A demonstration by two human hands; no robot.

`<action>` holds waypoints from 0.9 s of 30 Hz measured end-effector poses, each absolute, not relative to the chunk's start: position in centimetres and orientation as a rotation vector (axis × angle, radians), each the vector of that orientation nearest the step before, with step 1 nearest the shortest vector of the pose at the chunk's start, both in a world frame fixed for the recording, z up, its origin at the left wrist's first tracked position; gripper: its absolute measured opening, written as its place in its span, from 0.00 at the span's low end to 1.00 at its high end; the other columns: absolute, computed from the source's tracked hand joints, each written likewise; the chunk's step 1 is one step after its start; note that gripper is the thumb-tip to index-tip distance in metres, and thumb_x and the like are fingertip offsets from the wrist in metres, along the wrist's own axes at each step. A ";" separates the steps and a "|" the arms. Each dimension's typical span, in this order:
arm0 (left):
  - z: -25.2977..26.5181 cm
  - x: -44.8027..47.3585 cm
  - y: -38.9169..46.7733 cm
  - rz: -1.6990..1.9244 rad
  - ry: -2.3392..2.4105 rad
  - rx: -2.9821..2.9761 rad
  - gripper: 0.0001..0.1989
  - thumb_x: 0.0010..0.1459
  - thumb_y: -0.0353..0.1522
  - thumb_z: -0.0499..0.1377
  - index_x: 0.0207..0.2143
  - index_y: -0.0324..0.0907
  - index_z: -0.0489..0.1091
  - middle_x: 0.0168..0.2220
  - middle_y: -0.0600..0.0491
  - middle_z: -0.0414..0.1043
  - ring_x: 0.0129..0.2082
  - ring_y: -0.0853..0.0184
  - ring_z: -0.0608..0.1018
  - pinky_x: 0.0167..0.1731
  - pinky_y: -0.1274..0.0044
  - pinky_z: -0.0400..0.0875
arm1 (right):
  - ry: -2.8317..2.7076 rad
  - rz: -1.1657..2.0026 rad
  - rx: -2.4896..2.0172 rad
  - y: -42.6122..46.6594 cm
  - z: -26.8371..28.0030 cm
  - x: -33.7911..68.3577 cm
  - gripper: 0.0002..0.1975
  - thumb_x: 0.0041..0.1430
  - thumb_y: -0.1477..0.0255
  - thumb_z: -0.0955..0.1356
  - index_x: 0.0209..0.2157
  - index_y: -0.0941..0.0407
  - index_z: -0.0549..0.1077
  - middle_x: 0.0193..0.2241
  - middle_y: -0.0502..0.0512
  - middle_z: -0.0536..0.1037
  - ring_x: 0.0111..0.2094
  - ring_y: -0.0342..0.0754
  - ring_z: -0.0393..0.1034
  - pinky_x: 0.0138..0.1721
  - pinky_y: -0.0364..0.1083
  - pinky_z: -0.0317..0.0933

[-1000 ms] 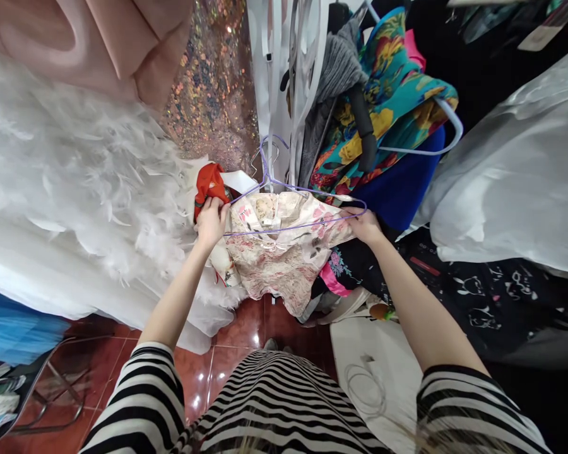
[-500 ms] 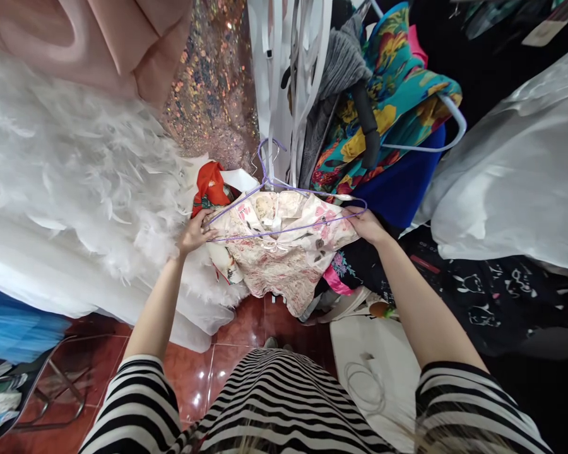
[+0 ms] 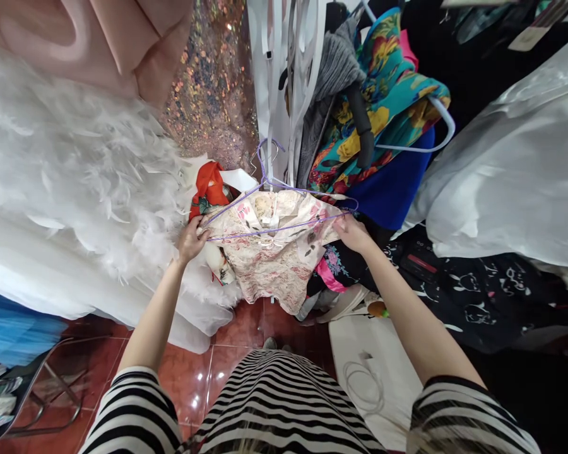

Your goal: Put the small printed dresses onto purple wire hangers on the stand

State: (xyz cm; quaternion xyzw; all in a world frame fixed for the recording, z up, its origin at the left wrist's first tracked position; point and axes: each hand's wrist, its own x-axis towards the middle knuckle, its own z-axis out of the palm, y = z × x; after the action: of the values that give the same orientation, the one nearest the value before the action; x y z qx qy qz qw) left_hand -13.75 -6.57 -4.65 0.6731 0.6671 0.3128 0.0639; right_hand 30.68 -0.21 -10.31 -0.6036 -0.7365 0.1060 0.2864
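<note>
A cream blouse with pink flowers [image 3: 269, 268] hangs spread out in front of me, below the white straps. A purple hanger [image 3: 265, 180] lies over its front, hook upward, with the lower bar crossing the chest. My left hand [image 3: 192, 239] pinches the blouse's left shoulder close to the hanger's left end. At the other shoulder my right hand [image 3: 353, 232] grips the fabric, just under the hanger's right end. Red patterned cloth [image 3: 209, 183] sits right above my left hand. Black cloth with a pink band [image 3: 334, 271] hangs below my right hand.
White feathered gowns [image 3: 99, 170] fill the left side. A teal floral garment [image 3: 383, 94] and a blue one [image 3: 397, 183] hang at upper right. White fabric [image 3: 511, 189] bulges at far right. A white surface with a coiled cable [image 3: 378, 378] stands below, beside red floor tiles [image 3: 236, 334].
My right hand has moved left and slightly down with the blouse's shoulder, and the blouse is less stretched. My left hand has shifted slightly left. The hanger's right end has come inward.
</note>
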 end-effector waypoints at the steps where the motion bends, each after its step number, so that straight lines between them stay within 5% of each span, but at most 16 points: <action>1: -4.6 -13.7 -6.7 0.965 2.006 2.043 0.21 0.49 0.34 0.58 0.48 0.44 0.68 0.45 0.46 0.77 0.45 0.57 0.79 0.48 0.67 0.76 | -2.033 0.272 -1.618 -0.7 -10.2 30.6 0.17 0.59 0.69 0.65 0.49 0.56 0.73 0.41 0.63 0.83 0.42 0.59 0.79 0.44 0.53 0.72; 9: -2.7 -11.5 -7.3 1.111 2.029 2.216 0.26 0.54 0.29 0.55 0.56 0.44 0.66 0.47 0.45 0.74 0.47 0.56 0.78 0.52 0.64 0.74 | -2.224 -0.075 -1.725 -3.9 -4.4 27.2 0.14 0.67 0.67 0.61 0.38 0.56 0.78 0.36 0.65 0.81 0.39 0.59 0.76 0.38 0.51 0.67; 17: -2.1 -7.7 -7.8 1.103 2.044 2.494 0.27 0.57 0.30 0.55 0.60 0.47 0.68 0.65 0.40 0.62 0.63 0.48 0.66 0.65 0.52 0.57 | -2.339 -0.270 -1.189 -2.0 -7.4 24.9 0.16 0.68 0.67 0.62 0.50 0.54 0.76 0.53 0.68 0.74 0.53 0.64 0.66 0.51 0.61 0.63; 27: -2.3 -7.2 -7.2 1.126 2.121 2.365 0.27 0.60 0.34 0.55 0.62 0.44 0.66 0.67 0.38 0.61 0.64 0.46 0.65 0.65 0.52 0.57 | -2.470 -0.092 -1.139 -2.8 -9.3 24.2 0.24 0.69 0.73 0.57 0.60 0.49 0.74 0.49 0.65 0.75 0.51 0.61 0.67 0.53 0.60 0.62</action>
State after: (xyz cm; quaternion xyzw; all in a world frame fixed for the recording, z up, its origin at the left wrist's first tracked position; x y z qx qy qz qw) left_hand -7.16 -7.24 -2.34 0.6971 0.6251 0.3319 -0.1143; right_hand 24.18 -2.79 -9.33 -0.4092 -0.8877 -0.0331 0.2085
